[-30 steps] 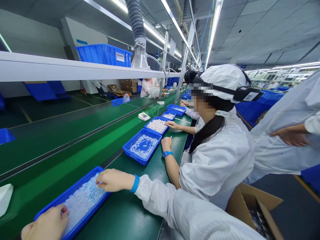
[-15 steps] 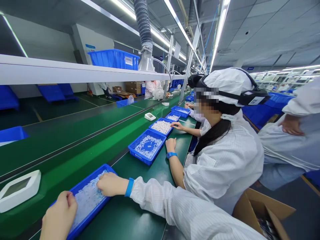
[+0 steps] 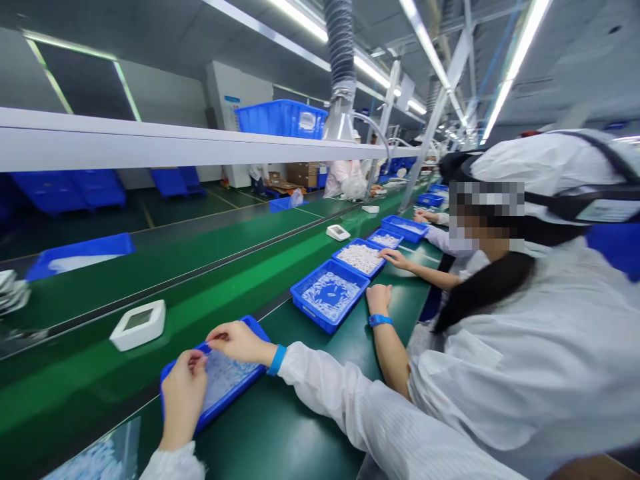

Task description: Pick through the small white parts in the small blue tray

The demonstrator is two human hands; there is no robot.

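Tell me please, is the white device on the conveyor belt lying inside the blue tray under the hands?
No, the white device lies on the belt beside the blue tray.

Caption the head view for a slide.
Both hands, left hand and right hand, over a blue tray of small white parts beside a green conveyor.

Long white ribbed sleeves on both arms — a blue wristband at the right cuff

No legible text, labels blurred
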